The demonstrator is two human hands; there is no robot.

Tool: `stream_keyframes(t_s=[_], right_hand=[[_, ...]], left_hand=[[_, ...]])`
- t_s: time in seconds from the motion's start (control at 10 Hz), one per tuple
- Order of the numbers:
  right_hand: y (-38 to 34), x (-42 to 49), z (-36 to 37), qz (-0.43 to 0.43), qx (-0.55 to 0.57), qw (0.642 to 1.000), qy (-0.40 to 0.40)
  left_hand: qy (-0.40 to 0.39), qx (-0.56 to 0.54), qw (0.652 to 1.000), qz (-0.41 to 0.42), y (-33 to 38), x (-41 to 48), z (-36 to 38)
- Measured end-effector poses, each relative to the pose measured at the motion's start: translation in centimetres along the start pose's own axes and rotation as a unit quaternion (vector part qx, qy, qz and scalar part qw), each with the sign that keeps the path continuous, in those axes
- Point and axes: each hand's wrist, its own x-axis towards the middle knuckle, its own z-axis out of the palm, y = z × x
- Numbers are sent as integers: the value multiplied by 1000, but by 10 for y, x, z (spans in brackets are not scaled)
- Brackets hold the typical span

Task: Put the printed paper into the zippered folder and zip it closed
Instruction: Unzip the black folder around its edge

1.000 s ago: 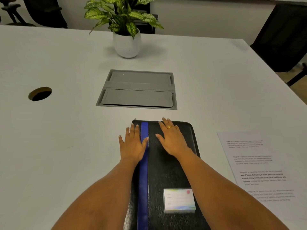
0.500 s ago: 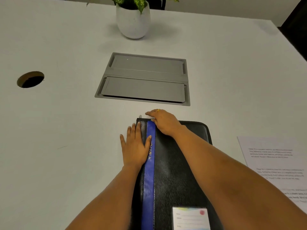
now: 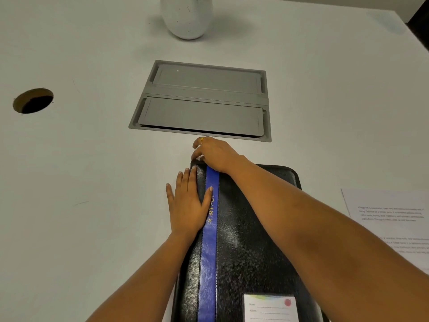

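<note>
My left hand point(image 3: 188, 205) lies flat, fingers straight, steadying the closed folder point(image 3: 255, 228). My right hand point(image 3: 216, 154) curls over its far corner for the zip, its grip hidden. The paper point(image 3: 390, 212) lies outside, to the folder's right.

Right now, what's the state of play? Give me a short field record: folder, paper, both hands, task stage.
folder: black leather-look zippered folder with blue stripe, lying closed on the white table
paper: printed white sheet, on the table right of the folder, outside it
left hand: flat, pressing the folder's left edge
right hand: fingers curled at the folder's far left corner; grip hidden
stage: paper not yet inside
</note>
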Motion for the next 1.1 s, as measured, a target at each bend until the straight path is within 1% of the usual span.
stream_keyframes(t_s=[0.3,0.5,0.7,0.8,1.1], right_hand=[[7,4,-1,-22,14,1000,-10],[14,-2,-6,-47,-5,998,-29],[29,-19,-6,-47,0,999,-19],[38,-24,-10,-51,-12,998,-29],[77,-63,-18,-17,-13,1000,-21]], left_hand=[[6,17,1000,1,1,-1,0],[6,34,999,-1,1,-1,2],[6,42,999,-3,3,-2,0],[4,42,999,-4,4,-2,-1],[2,47,999,-5,4,-3,-1]])
